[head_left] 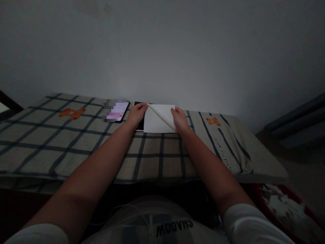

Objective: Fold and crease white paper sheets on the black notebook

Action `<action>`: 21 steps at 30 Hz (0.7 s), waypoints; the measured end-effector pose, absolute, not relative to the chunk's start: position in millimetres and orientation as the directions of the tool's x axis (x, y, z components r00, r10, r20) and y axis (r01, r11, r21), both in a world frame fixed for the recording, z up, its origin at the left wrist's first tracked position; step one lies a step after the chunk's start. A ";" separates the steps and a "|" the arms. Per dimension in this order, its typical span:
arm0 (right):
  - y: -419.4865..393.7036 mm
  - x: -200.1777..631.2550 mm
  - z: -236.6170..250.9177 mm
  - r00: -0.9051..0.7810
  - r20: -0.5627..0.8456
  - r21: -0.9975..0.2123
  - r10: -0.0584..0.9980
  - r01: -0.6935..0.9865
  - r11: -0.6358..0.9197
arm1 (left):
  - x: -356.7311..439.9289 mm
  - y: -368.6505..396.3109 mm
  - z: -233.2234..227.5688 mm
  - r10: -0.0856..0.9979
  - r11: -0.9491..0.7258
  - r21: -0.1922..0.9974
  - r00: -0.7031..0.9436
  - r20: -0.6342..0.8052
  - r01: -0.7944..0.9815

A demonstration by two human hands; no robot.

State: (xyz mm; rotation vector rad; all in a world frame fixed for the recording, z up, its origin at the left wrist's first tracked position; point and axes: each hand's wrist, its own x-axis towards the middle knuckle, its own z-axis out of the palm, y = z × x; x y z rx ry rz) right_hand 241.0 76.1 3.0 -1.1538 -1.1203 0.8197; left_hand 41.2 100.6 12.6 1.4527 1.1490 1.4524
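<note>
– Where's the paper [153, 123]?
– On the checked cloth [152, 161], folded diagonally. My left hand [137, 113] pinches its top-left corner, my right hand [180, 120] grips its right side.
– Room?
– Dim tbh. Phone [118, 109] left of the paper, grey wall [162, 61] behind it, red tub [286, 192] lower right.

A pale wall [215, 51] stands beyond the right hand [181, 120] in dim light. A cloth-covered table [78, 145] reaches to both sides of that hand; farther right lie dark floor [299, 169] and, lower down, a red bin [291, 195].
</note>
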 end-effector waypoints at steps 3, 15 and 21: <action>78.7 242.7 0.0 0.275 0.224 -0.974 0.935 0.027 0.225 | 40.4 102.3 10.6 0.954 -0.291 0.955 -0.059 0.295 0.064; 77.1 246.0 1.5 0.267 0.209 -0.969 0.941 0.187 0.163 | 40.8 100.5 13.1 0.961 -0.242 0.963 -0.110 0.254 0.117; 71.2 246.9 7.8 0.195 0.246 -0.947 0.949 0.255 0.193 | 38.2 101.2 12.1 0.949 -0.265 0.948 -0.125 0.289 0.173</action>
